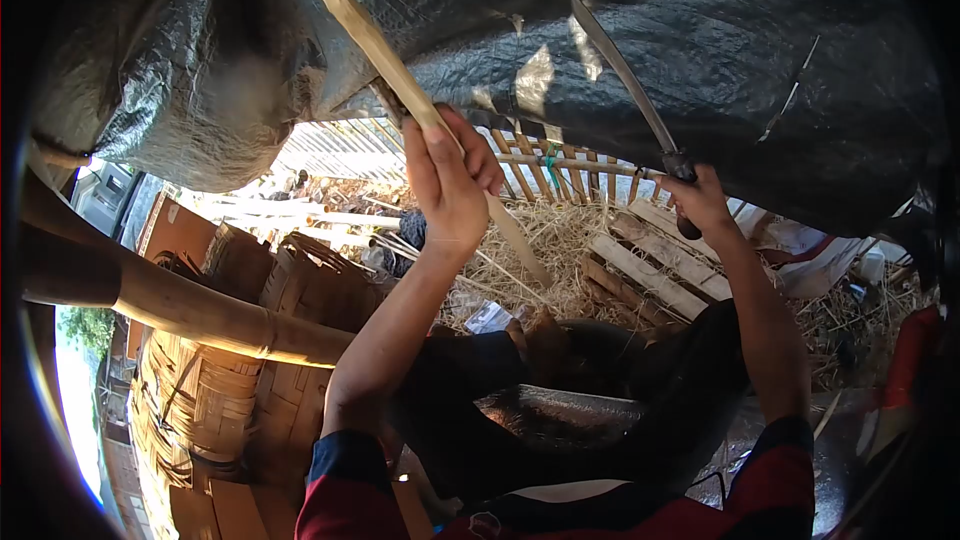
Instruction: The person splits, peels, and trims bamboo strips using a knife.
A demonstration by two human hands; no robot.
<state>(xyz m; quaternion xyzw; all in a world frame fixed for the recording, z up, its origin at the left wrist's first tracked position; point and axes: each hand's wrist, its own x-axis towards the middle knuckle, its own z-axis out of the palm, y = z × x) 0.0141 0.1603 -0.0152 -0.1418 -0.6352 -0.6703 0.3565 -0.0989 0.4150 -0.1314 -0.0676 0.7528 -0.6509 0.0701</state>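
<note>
My left hand (448, 178) is wrapped round a long pale bamboo strip (365, 32). The strip slants from the top of the view down past my wrist toward the shavings. In my right hand (698, 200) is a machete (632, 82), gripped by its black handle with the long blade pointing up and to the left. Blade and strip are apart. Below both hands, pale shavings (545, 235) cover the ground.
A black plastic sheet (700, 60) hangs close overhead. A thick bamboo pole (230, 325) crosses at left, before woven bamboo baskets (190, 390). Split wood slats (660, 265) lie among the shavings, and a slatted bamboo fence (530, 175) stands behind.
</note>
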